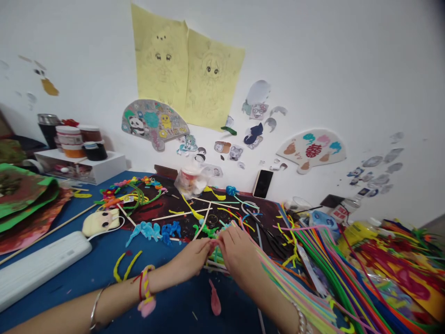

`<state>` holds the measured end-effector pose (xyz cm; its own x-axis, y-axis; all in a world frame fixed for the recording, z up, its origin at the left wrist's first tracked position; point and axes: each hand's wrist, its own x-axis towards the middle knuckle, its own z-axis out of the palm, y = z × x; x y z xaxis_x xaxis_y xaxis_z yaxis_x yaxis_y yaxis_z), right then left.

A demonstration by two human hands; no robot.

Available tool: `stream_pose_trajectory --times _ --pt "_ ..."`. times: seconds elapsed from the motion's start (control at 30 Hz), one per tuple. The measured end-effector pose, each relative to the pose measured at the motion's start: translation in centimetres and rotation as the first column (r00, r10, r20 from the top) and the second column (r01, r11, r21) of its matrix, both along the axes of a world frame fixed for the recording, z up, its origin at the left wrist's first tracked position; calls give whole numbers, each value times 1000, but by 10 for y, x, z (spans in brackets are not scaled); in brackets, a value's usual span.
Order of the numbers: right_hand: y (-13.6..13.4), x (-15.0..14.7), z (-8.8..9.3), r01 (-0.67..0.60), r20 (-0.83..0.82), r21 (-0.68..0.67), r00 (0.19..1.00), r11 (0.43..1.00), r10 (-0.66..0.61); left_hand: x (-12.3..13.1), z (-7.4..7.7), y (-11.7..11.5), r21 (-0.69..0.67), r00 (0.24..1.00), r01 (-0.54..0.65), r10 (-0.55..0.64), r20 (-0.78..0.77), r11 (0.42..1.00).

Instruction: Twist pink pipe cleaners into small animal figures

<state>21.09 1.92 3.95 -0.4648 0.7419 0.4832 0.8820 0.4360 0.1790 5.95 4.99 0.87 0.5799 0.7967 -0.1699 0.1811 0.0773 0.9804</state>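
Observation:
Near the table's middle, my left hand and my right hand meet, fingertips pinched together. Between them shows a small bit of pink pipe cleaner, mostly covered by the fingers. Below the hands, a pink teardrop-shaped fuzzy piece appears over the blue tabletop; whether it joins the held bit I cannot tell. Under my right forearm runs a bundle of pastel pipe cleaners. Blue twisted pipe-cleaner pieces lie left of the hands, and green ones just behind them.
A white power strip and a cream plush-like case lie at left. Jars stand on a white box. A phone leans on the wall. Colourful pipe cleaners and a yellow bottle crowd the right; scissors lie nearer.

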Motion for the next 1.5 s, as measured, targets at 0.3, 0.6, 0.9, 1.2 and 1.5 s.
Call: stream_pose_trajectory --times 0.3,0.6,0.9,1.2,1.5 --pt "-1 -8 -7 65 -273 -97 958 993 -89 3 3 -1 -244 944 -29 107 313 969" --pt "4 13 26 -439 -616 -580 787 686 -17 -5 9 4 -90 923 147 -104 371 985" --pt "-6 13 33 -362 -437 -497 889 789 132 -19 29 7 207 959 242 -266 98 948" --pt "1 10 25 -363 -529 -546 848 755 26 -14 22 2 293 994 95 -106 19 951" --pt "12 30 12 -696 -705 -675 706 243 65 -23 41 -10 200 908 405 -418 28 892"
